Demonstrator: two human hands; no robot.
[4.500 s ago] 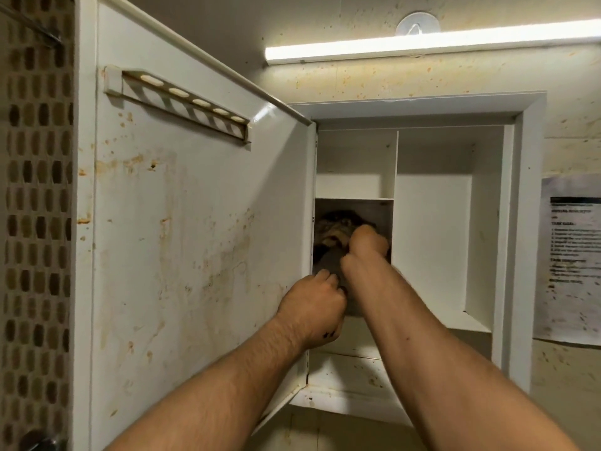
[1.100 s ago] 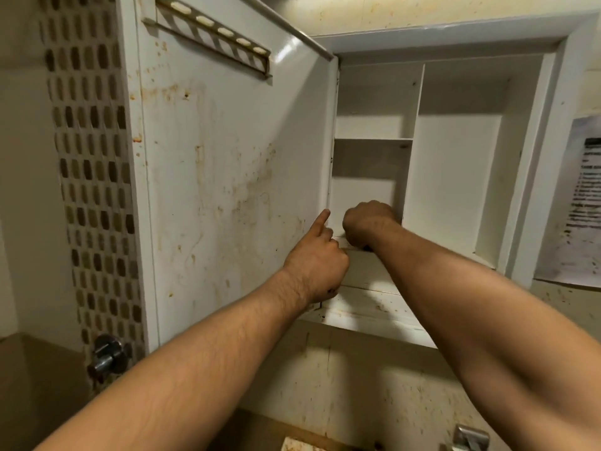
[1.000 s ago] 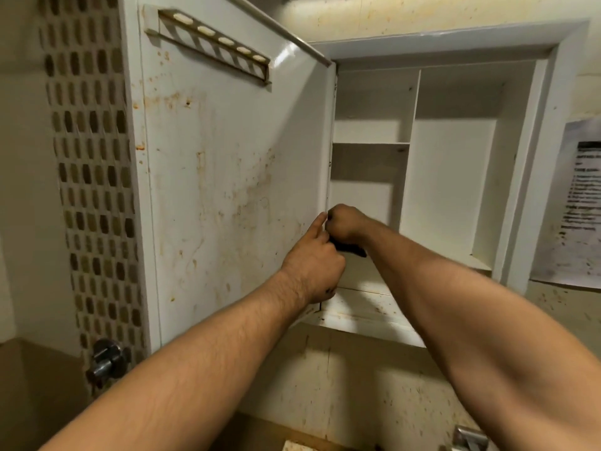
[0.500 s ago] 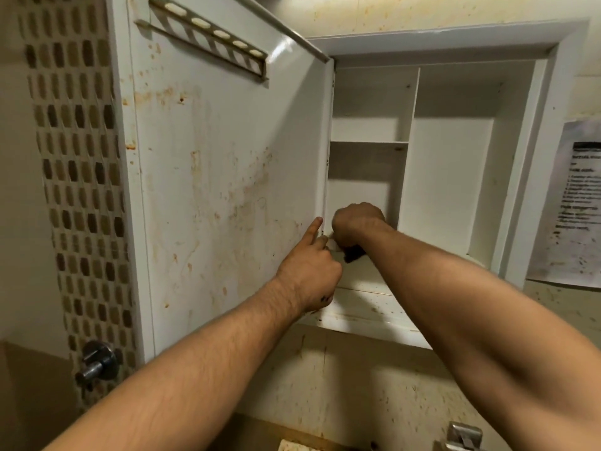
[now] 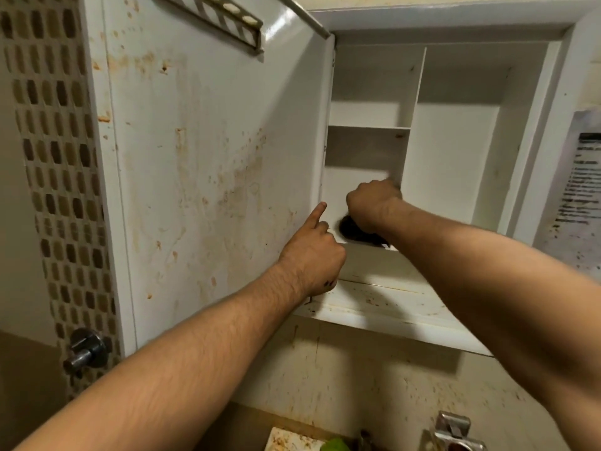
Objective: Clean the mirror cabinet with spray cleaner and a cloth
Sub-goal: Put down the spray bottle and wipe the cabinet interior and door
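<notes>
While fisted, right hand (image 5: pixel 370 203) presses crumpled dark cloth (image 5: pixel 353 231)

The open door (image 5: pixel 211 164) stood left of the cabinet (image 5: pixel 455 151), hinged along the cabinet's left edge. Inside, the left column held stacked shelves; a taller compartment lay to its right. The right hand (image 5: pixel 370 206) and cloth (image 5: pixel 353 231) were in the lower left compartment, the left hand (image 5: pixel 312 255) just left, near the hinge. A paper sheet (image 5: pixel 579 190) hung far right.

A speckled beige wall (image 5: pixel 374 385) carries a mosaic tile strip (image 5: pixel 61 190), a chrome knob (image 5: pixel 85 351) and a printed notice (image 5: pixel 582 187).
</notes>
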